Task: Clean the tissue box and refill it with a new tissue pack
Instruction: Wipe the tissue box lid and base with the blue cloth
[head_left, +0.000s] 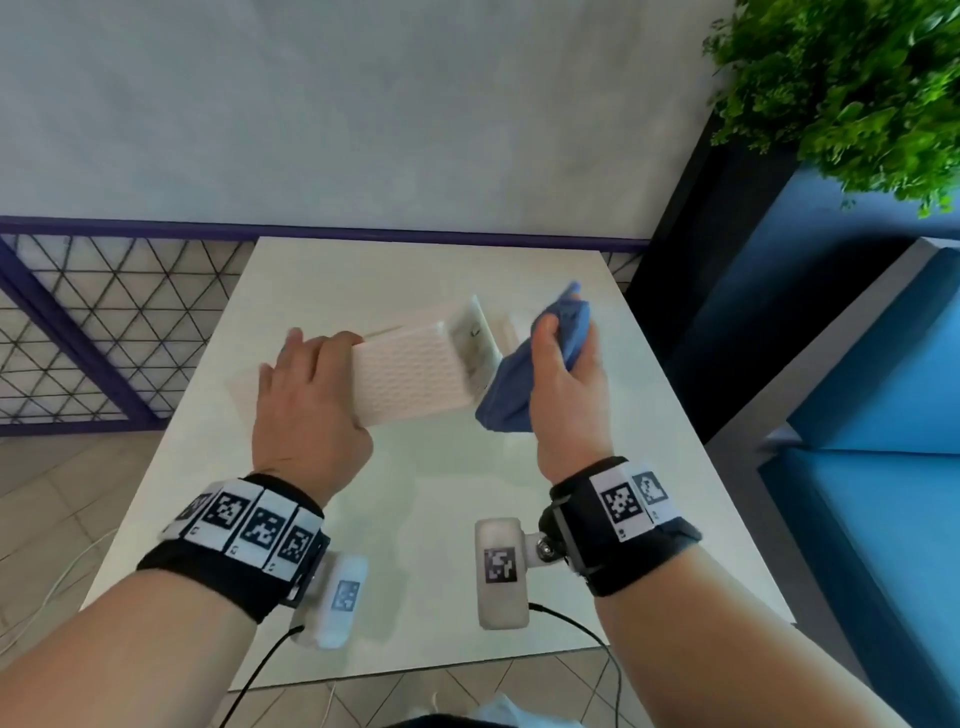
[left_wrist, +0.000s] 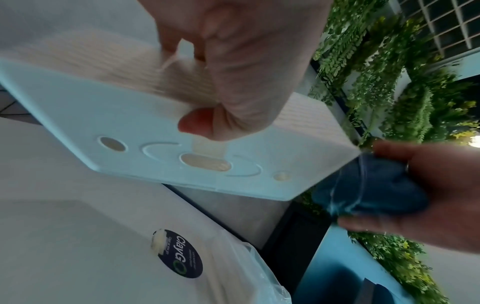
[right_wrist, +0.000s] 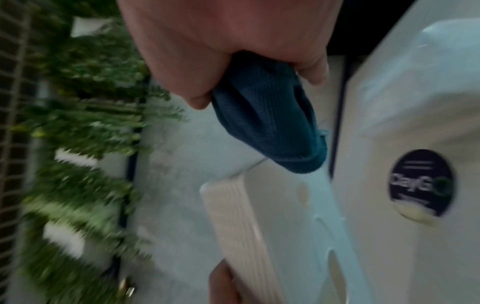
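Note:
My left hand (head_left: 306, 395) grips the white textured tissue box (head_left: 410, 374) by its left end and holds it tilted above the table. The left wrist view shows the box's smooth underside (left_wrist: 130, 131), with my thumb pressed on it. A bunched blue cloth (head_left: 511, 400) is gripped in my right hand (head_left: 566, 395) and sits against the box's right end. It meets the box corner in the left wrist view, where the cloth (left_wrist: 369, 185) is also gripped. A clear plastic-wrapped white pack (left_wrist: 246, 273) lies on the table below the box.
The white glossy table (head_left: 415, 519) stands against a pale wall. A round dark ClayGo sticker (left_wrist: 182, 253) lies on the table beside the pack. A blue bench (head_left: 857, 467) runs along the right side, and a green plant (head_left: 841, 88) hangs at the upper right. Purple mesh fencing (head_left: 104, 327) stands on the left.

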